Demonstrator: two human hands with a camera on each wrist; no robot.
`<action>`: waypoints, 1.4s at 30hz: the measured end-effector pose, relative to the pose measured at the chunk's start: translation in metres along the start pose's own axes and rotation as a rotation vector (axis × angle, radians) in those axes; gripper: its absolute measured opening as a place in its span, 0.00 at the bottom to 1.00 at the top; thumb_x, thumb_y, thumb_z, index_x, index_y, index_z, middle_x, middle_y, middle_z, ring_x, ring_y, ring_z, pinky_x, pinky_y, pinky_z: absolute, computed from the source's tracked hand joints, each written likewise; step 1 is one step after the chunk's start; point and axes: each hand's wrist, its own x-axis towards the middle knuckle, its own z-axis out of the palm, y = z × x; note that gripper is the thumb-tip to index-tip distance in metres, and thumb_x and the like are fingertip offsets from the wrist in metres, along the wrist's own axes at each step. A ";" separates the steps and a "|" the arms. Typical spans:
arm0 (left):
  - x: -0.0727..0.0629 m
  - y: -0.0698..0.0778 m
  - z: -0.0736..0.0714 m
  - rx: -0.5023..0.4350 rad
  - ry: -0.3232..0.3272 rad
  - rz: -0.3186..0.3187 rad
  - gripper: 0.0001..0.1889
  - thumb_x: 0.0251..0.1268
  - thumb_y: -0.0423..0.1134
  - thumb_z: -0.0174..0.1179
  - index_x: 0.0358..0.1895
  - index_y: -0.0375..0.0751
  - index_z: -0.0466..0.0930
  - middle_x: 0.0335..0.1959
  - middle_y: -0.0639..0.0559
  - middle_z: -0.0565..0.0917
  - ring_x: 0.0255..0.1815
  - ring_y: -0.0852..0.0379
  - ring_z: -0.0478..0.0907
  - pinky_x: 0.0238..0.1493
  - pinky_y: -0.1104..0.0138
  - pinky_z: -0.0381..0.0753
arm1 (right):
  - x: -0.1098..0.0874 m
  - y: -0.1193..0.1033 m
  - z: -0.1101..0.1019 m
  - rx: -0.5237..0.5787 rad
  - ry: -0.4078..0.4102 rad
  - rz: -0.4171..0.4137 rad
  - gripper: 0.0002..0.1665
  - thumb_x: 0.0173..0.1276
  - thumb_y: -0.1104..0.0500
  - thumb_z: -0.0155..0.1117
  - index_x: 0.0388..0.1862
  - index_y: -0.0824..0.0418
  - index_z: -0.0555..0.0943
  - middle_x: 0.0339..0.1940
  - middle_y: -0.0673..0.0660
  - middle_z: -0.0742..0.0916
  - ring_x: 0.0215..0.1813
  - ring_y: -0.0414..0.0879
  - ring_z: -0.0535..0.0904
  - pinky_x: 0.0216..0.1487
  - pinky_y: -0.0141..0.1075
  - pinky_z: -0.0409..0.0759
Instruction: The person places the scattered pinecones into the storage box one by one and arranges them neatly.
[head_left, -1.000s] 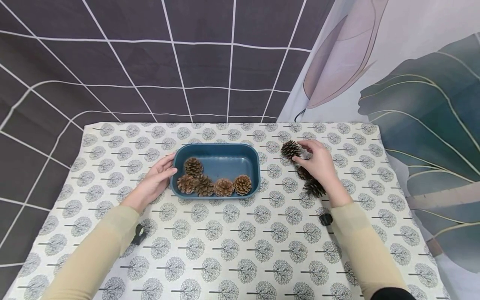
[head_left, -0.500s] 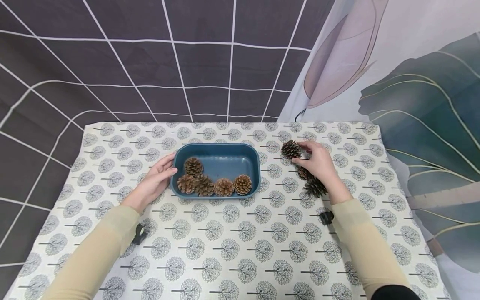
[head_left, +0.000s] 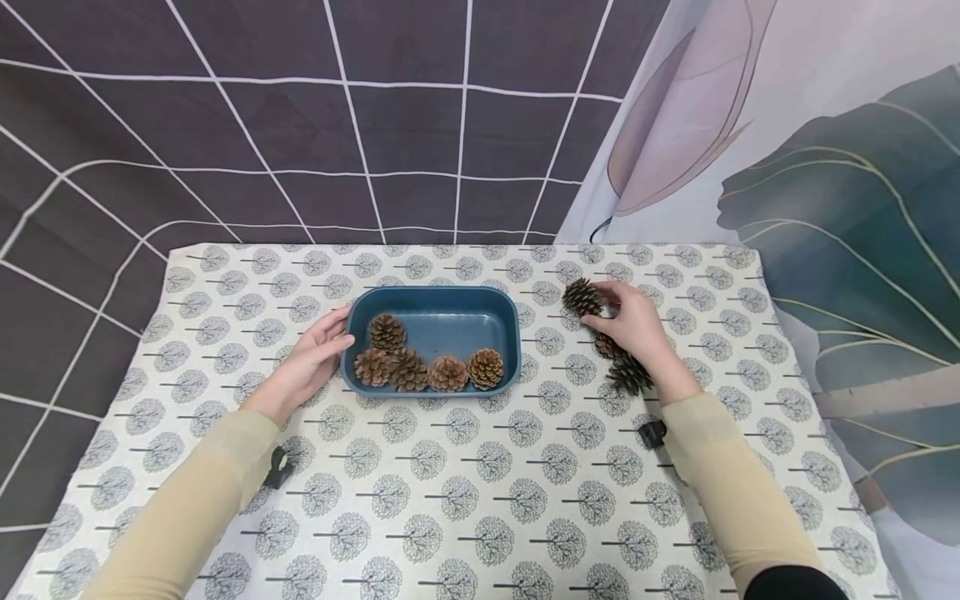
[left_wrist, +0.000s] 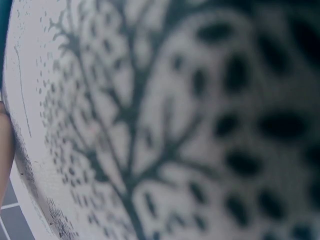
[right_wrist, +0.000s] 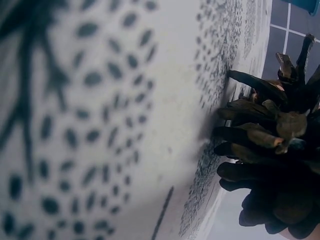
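In the head view, a blue rectangular tub (head_left: 442, 327) holds several brown pine cones (head_left: 447, 374) along its near side and left end. My left hand (head_left: 303, 367) rests against the tub's left side, fingers relaxed and thumb at the rim. To the right of the tub, my right hand (head_left: 633, 323) pinches a dark pine cone (head_left: 581, 297) between thumb and fingers. Beneath that hand lie a reddish-brown pine cone (head_left: 607, 347), partly covered, and another dark pine cone (head_left: 628, 375). The right wrist view has a dark pine cone (right_wrist: 280, 135) close up.
A tree-print cloth (head_left: 465, 492) covers the table. Small black devices sit under both wrists, the left one (head_left: 278, 468) and the right one (head_left: 652, 434). A dark grid-patterned curtain (head_left: 405, 133) hangs behind, with a leaf-print curtain (head_left: 847, 250) on the right.
My right hand has shifted very slightly, still with the dark pine cone between its fingers. The left hand and the tub have stayed in place.
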 end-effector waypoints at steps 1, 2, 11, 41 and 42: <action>0.000 0.000 0.000 0.001 0.001 -0.001 0.37 0.78 0.28 0.55 0.85 0.34 0.49 0.66 0.72 0.75 0.67 0.74 0.74 0.83 0.72 0.63 | 0.000 0.000 0.000 0.004 -0.002 0.001 0.40 0.66 0.61 0.77 0.73 0.73 0.72 0.65 0.75 0.83 0.63 0.71 0.82 0.70 0.61 0.81; 0.000 0.000 0.000 0.003 0.001 -0.002 0.38 0.78 0.29 0.55 0.85 0.34 0.48 0.66 0.71 0.75 0.67 0.75 0.74 0.84 0.72 0.62 | 0.000 0.000 0.000 0.008 -0.003 0.003 0.40 0.67 0.62 0.77 0.73 0.73 0.72 0.65 0.75 0.83 0.63 0.71 0.82 0.70 0.61 0.81; 0.000 0.001 0.001 -0.002 0.008 -0.013 0.40 0.78 0.29 0.56 0.85 0.32 0.45 0.68 0.70 0.73 0.67 0.75 0.73 0.87 0.69 0.57 | -0.002 -0.003 -0.001 0.011 0.006 0.030 0.41 0.69 0.59 0.75 0.76 0.70 0.70 0.65 0.75 0.82 0.64 0.71 0.81 0.70 0.62 0.80; 0.001 -0.002 0.000 -0.034 -0.014 0.022 0.33 0.77 0.27 0.56 0.82 0.41 0.59 0.63 0.73 0.78 0.67 0.73 0.74 0.78 0.76 0.69 | -0.010 -0.032 0.000 0.067 0.126 -0.053 0.33 0.69 0.58 0.75 0.71 0.66 0.78 0.68 0.72 0.82 0.67 0.69 0.80 0.75 0.65 0.75; 0.001 -0.002 0.000 -0.036 -0.015 0.024 0.33 0.77 0.27 0.56 0.82 0.42 0.60 0.63 0.73 0.78 0.67 0.73 0.75 0.77 0.77 0.69 | -0.010 -0.034 0.000 0.066 0.124 -0.058 0.34 0.69 0.58 0.75 0.71 0.66 0.78 0.68 0.72 0.82 0.67 0.69 0.80 0.75 0.65 0.74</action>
